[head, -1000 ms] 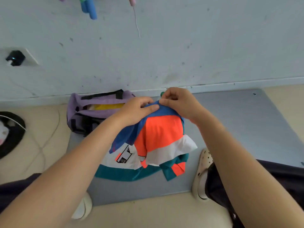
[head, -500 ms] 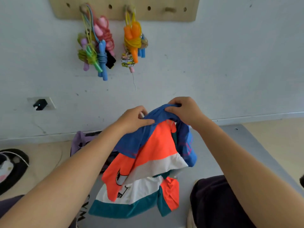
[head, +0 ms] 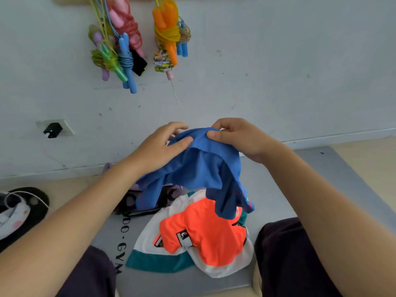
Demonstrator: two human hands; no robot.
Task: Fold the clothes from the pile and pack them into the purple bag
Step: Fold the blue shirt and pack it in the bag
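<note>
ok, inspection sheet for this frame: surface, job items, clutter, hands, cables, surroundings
Surface: grey mat on a beige floor, printed lettering near its left edge.
Job items: blue garment held up above the mat; orange, white and teal clothes lying unfolded on the mat; purple bag mostly hidden behind the left arm and the garment.
Clutter: black and white items on the floor at left.
Hands: left hand and right hand both pinch the garment's top edge.
Cables: white cord over the floor items.
Surroundings: jump ropes hanging on the wall; wall outlet with black plug.
</note>
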